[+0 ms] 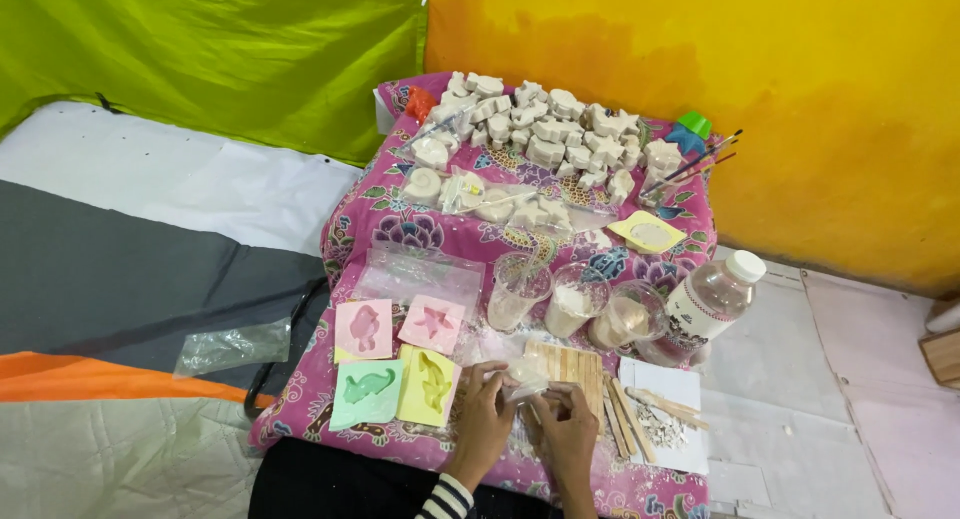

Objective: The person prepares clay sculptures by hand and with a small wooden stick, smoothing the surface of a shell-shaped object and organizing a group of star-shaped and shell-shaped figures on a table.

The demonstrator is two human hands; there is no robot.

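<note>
From the head camera, looking down, both hands are working at the bottom centre of the frame. The left hand (483,417) is curling its fingers narrowly around a small white plaster piece (523,384), and the right hand (565,431) is pinching the same piece from the other side; the exact grip is too small to tell. The piece is sitting between the two hands, just above a row of wooden sticks (572,367) lying side by side.

Left of the hands, four soft moulds are lying together: two pink moulds (400,327) above, a green mould (366,394) and a yellow mould (430,386) below. Above the sticks, three clear plastic cups (572,301) are standing in a row, holding white powder or liquid. To their right a clear bottle with a white cap (712,297) is leaning.

Everything is resting on a pink flowered cloth (370,219). In the upper centre, a heap of white plaster figures (545,129) is covering the cloth, with paintbrushes (700,164) lying beside it at the right. A yellow wall is filling the upper right, a green sheet the upper left.
</note>
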